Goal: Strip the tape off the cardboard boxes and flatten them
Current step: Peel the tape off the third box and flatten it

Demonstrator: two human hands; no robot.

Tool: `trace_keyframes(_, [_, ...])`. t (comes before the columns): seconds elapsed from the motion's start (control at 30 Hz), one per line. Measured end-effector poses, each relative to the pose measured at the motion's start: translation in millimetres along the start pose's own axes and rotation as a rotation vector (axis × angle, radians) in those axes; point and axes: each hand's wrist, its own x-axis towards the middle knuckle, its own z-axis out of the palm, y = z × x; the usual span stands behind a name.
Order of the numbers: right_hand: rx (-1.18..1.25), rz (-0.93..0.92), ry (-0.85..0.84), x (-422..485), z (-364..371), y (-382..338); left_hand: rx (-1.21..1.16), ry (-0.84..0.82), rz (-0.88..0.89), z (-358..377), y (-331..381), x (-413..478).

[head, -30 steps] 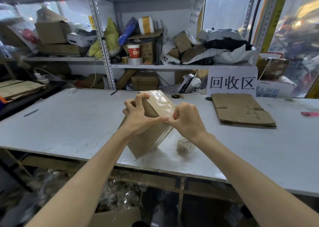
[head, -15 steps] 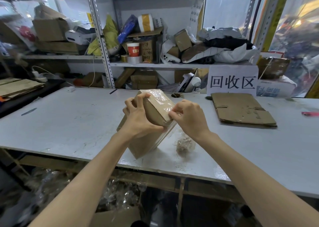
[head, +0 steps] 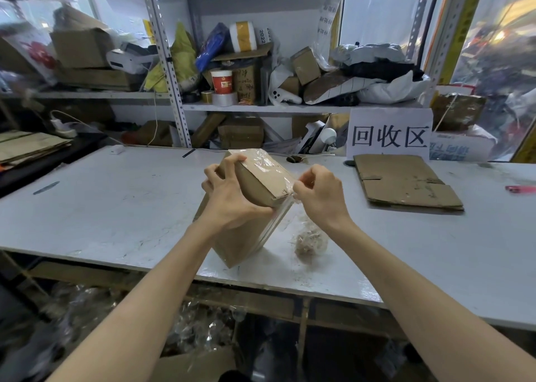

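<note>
Presently held cardboard box [head: 242,242]: it is stood tilted on its lower end near the near edge of the table, at the middle of the scene, and its upper end is leaned toward the far right.
Left hand [head: 229,199]: the upper end of the box is gripped from the left, with the fingers curled over the far top edge and the thumb laid along the near face.
Right hand [head: 319,196]: it is closed into a pinch, and clear tape is held between thumb and fingertips at the right corner of the box's upper end.
Tape [head: 268,164]: a glossy, wrinkled clear film is seen stuck across the top face of the box and down its right side; the pinched part is lifted slightly off the corner.
Table [head: 116,201]: a scuffed white surface is spread across the whole scene, and the box is borne on it.
Tape wad [head: 310,244]: a crumpled ball of clear scraps is laid on the table just right of the box's lower end, beneath the right wrist.
Flattened cardboard [head: 406,181]: a folded-flat piece is laid on the far right of the table, well apart from the box.
Sign [head: 390,135]: a white sheet with large black characters is propped upright just behind the flattened cardboard.
Shelving [head: 261,107]: metal racks behind the table are crowded with boxes, bags and rolls.
</note>
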Motion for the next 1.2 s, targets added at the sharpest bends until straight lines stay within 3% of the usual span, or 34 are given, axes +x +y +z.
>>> trace_keyframes(0.1, [0.28, 0.134, -0.02, 3, -6, -1, -0.006, 0.015, 0.019, 3, 3, -2])
trace_keyframes(0.27, [-0.015, 0.06, -0.078, 4, -5, 1, 0.01, 0.021, 0.079, 7, 10, -6])
trace_keyframes(0.37, [0.02, 0.058, -0.03, 6, -3, 7, 0.016, 0.036, 0.036, 3, 6, -4])
trace_keyframes(0.53, [0.594, 0.414, -0.061, 0, 5, 16, -0.17, 0.053, -0.22, -3, -11, -3])
trace_keyframes(0.67, [0.663, 0.462, -0.136, 4, -7, 20, -0.221, 0.094, -0.219, -5, -16, -6])
trace_keyframes(0.77, [0.865, 0.599, -0.233, 0, -14, 21, -0.238, 0.061, -0.194, -10, -18, -6])
trace_keyframes(0.9, [1.133, 0.746, -0.131, -1, -22, 21, -0.221, 0.019, -0.143, -15, -18, -11])
trace_keyframes(0.97, [0.83, 0.618, -0.045, 4, -22, 19, -0.213, 0.023, -0.109, -16, -19, -13])
trace_keyframes(1.07, [0.322, 0.247, -0.052, 6, -16, 9, -0.196, 0.02, -0.027, -14, -16, -17])
trace_keyframes(1.2, [0.071, 0.143, -0.106, 11, -10, 4, -0.18, 0.012, 0.075, -10, -10, -21])
